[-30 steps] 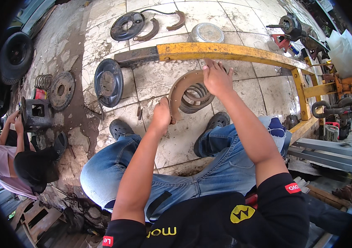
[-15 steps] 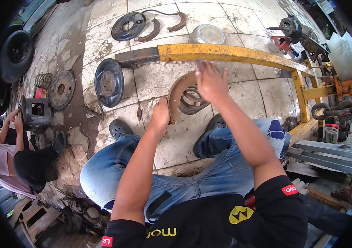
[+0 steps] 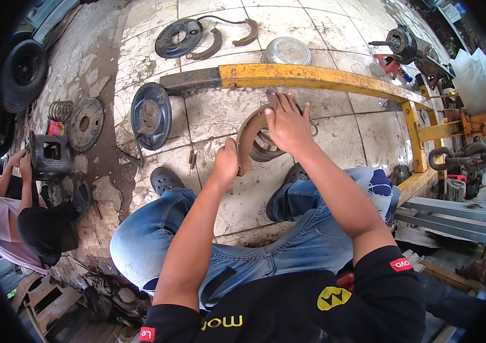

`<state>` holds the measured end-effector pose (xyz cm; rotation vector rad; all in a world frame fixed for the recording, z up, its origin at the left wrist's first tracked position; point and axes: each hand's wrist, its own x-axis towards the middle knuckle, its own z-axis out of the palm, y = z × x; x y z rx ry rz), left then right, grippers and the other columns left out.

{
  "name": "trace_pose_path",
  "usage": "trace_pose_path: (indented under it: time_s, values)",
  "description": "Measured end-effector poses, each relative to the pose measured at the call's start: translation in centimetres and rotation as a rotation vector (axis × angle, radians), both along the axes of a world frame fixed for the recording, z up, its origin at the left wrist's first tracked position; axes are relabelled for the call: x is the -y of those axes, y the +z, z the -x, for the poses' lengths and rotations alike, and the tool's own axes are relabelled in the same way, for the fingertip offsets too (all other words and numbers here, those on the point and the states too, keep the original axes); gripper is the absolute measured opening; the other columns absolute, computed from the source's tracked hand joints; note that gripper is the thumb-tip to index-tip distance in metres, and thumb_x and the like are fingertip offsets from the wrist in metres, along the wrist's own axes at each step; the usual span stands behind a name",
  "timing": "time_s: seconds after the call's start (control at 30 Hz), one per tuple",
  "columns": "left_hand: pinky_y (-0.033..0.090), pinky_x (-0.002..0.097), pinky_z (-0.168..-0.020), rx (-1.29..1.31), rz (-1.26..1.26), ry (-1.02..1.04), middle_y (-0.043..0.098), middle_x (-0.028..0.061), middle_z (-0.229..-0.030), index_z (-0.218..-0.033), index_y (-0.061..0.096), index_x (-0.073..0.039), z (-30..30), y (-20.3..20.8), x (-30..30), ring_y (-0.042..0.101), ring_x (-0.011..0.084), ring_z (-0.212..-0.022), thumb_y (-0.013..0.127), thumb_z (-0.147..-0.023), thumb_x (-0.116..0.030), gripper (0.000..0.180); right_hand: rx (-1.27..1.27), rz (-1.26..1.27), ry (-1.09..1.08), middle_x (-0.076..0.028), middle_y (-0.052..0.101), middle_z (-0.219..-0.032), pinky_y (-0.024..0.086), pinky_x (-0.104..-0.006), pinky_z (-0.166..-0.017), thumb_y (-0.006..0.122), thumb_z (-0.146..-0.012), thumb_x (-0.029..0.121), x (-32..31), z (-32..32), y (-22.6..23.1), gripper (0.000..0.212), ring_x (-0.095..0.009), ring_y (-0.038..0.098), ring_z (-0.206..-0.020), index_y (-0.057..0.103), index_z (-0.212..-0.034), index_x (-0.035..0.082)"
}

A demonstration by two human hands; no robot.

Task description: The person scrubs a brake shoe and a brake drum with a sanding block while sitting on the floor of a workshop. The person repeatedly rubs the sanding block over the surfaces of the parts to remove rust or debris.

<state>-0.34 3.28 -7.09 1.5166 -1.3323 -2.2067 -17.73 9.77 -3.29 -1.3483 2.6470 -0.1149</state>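
Observation:
Above the tiled floor I hold a curved brown brake shoe (image 3: 247,140) between my hands. My left hand (image 3: 226,163) is closed on its lower near end, thumb along the edge. At its upper end lies my right hand (image 3: 290,124), fingers extended over a small flat brown piece (image 3: 272,98) that resembles sandpaper; part of it is hidden under the fingers. Behind the shoe a coil spring (image 3: 267,152) rests on the floor, partly covered by the shoe and my right hand.
A yellow steel frame (image 3: 311,75) crosses beyond my hands. Black backing plates (image 3: 151,116) and another brake shoe (image 3: 247,34) lie on the tiles, with a round metal pan (image 3: 287,51) beyond the frame. At left, a person's hands (image 3: 23,163) touch a dark metal housing (image 3: 53,157).
The brake shoe and both hands have shifted slightly right and nearer to me. My right hand has slid a little toward me, with the brown piece still under its fingers.

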Motion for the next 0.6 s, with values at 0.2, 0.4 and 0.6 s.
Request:
trace_pose_path:
  time_s: [0.2, 0.4, 0.6]
  values:
    - [0.041, 0.036, -0.044, -0.018, -0.005, -0.043, 0.054, 0.0106, -0.067, -0.091, 0.055, -0.002, -0.3, -0.6, 0.2, 0.05, 0.02, -0.05, 0.033, -0.098, -0.038, 0.043, 0.027, -0.093, -0.118, -0.014, 0.026, -0.155, 0.013, -0.0632, -0.115, 0.013, -0.102, 0.039, 0.7, 1.6, -0.3, 0.058, -0.032, 0.02, -0.145, 0.027, -0.149, 0.007]
    - [0.042, 0.037, -0.044, -0.073, -0.026, -0.011, 0.055, 0.012, -0.067, -0.087, 0.055, -0.001, 0.0, -0.9, 1.0, 0.049, 0.0207, -0.047, 0.033, -0.097, -0.038, 0.044, 0.047, 0.055, -0.04, -0.015, 0.029, -0.154, 0.011, -0.0647, -0.114, 0.02, -0.103, 0.036, 0.2, 1.0, -0.6, 0.056, -0.03, 0.022, -0.145, 0.026, -0.149, 0.007]
    - [0.041, 0.0363, -0.043, -0.003, -0.006, -0.006, 0.055, 0.0123, -0.068, -0.088, 0.054, -0.001, 0.0, -0.2, 0.6, 0.05, 0.0207, -0.049, 0.033, -0.098, -0.037, 0.042, 0.009, 0.1, 0.042, -0.017, 0.032, -0.152, 0.012, -0.0665, -0.112, 0.023, -0.102, 0.035, -0.6, -0.6, -1.4, 0.054, -0.033, 0.024, -0.144, 0.029, -0.148, 0.007]
